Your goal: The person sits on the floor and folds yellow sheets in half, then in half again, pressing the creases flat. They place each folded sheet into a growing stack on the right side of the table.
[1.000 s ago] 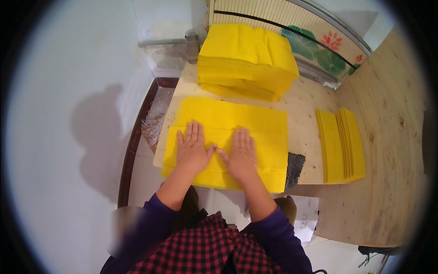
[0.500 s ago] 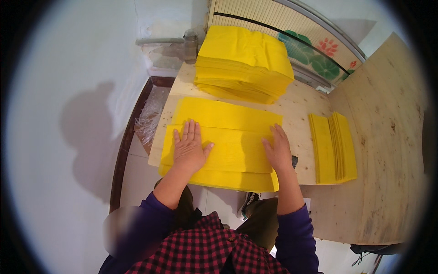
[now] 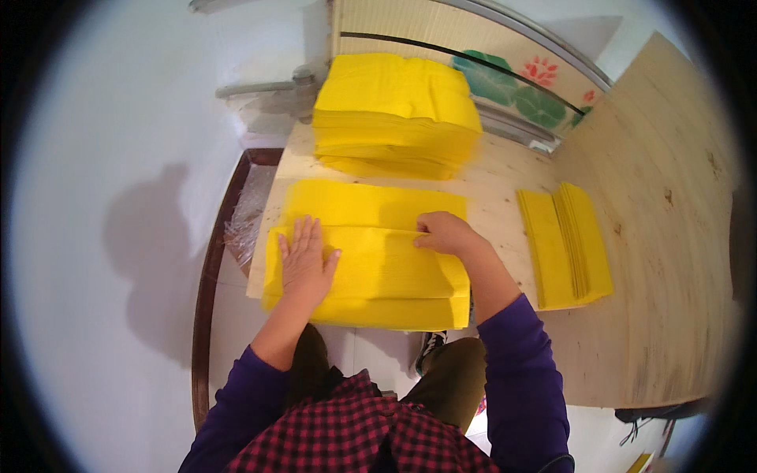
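A folded yellow fabric sheet [image 3: 371,264] lies on a flat yellow pile near the front edge of the wooden table. Its folded top edge runs crosswise, with a yellow strip showing beyond it. My left hand [image 3: 304,264] rests palm down on the left part of the sheet, fingers spread. At the right part of that edge, my right hand [image 3: 451,234] is closed, its thumb and curled fingers on the fabric at the fold. The palm side of the right hand is hidden.
Behind the sheet stands a tall yellow fabric stack [image 3: 394,118]. Folded yellow bundles [image 3: 564,248] sit on the right, beside an upright wooden panel [image 3: 662,236]. A jar [image 3: 304,94] stands at the far left corner. Clear plastic wrap [image 3: 251,209] lies below the table's left side.
My right hand has gone from lying spread on the sheet's right side to closed at the fold, further left. My left hand stays flat on the sheet. The whole view has shifted slightly.
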The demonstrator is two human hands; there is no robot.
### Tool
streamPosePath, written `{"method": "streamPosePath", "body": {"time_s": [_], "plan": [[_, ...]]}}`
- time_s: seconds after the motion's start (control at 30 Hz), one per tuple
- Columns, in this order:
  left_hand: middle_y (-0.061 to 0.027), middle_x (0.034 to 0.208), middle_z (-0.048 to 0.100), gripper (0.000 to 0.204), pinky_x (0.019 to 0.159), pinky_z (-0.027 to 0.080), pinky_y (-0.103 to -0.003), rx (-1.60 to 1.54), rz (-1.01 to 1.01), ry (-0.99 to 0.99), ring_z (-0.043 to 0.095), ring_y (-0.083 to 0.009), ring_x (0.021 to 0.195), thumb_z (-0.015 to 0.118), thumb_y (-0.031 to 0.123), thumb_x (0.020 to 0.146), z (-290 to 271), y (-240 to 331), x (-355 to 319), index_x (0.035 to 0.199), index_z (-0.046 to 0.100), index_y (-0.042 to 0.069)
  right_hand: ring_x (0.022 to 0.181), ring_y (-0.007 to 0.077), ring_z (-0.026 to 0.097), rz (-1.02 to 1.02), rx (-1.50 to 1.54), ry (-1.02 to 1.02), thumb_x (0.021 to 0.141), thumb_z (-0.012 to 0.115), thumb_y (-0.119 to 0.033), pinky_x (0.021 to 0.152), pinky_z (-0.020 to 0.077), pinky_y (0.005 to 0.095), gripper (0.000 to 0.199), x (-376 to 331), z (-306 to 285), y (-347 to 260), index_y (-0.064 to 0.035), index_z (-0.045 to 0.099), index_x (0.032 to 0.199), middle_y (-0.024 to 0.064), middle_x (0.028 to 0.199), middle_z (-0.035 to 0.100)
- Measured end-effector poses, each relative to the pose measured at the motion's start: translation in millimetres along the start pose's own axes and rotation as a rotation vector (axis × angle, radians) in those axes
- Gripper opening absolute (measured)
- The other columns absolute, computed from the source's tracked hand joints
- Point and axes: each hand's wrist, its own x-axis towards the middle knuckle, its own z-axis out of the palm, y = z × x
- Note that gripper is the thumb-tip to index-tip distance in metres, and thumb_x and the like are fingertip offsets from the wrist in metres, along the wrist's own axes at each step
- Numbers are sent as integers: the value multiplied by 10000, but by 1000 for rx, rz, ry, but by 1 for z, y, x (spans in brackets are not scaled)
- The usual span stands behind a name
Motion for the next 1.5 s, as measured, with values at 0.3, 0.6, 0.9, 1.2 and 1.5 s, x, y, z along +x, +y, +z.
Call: {"method": "streamPosePath", "body": {"time_s": [0.3, 0.6, 0.9, 1.2, 1.5], "plan": [[-177, 1552, 270, 616, 1163, 6, -559, -42, 136, 241, 166, -355, 1462, 519, 251, 930, -13, -1, -10, 1464, 320, 17, 949, 383, 607, -81, -36, 29, 851, 622, -214, 800, 484, 454, 252, -37, -13, -8, -64, 634, 1053, 179, 979, 665], [-189, 1545, 279, 580, 1156, 3, -569, 10, 181, 316, 172, -372, 1458, 465, 261, 954, -21, -3, -23, 1460, 330, 12, 911, 282, 633, 56, 353, 379, 869, 613, -133, 821, 490, 340, 266, -130, -43, 73, -43, 625, 1119, 158, 985, 669], [-196, 1546, 270, 578, 1164, 9, -551, 16, 120, 207, 161, -364, 1462, 476, 206, 942, -6, -3, -29, 1468, 325, 18, 902, 129, 623, 373, 1062, 828, 914, 595, -57, 801, 496, 266, 224, -226, -31, 233, 30, 612, 1119, 49, 1013, 677], [-181, 1558, 252, 578, 1174, 20, -532, 19, 77, 169, 146, -352, 1468, 484, 185, 939, 0, -1, -28, 1473, 323, 37, 894, 161, 630, 741, 843, 776, 920, 590, -80, 799, 495, 268, 239, -244, 15, 326, 46, 614, 1122, 83, 1016, 675], [-183, 1558, 251, 581, 1176, 28, -527, 54, 83, 149, 138, -353, 1471, 491, 181, 935, 1, -1, -27, 1473, 324, 38, 877, 174, 628, 735, 949, 846, 910, 591, -66, 790, 494, 274, 243, -247, 35, 337, 55, 613, 1120, 91, 1006, 673]]}}
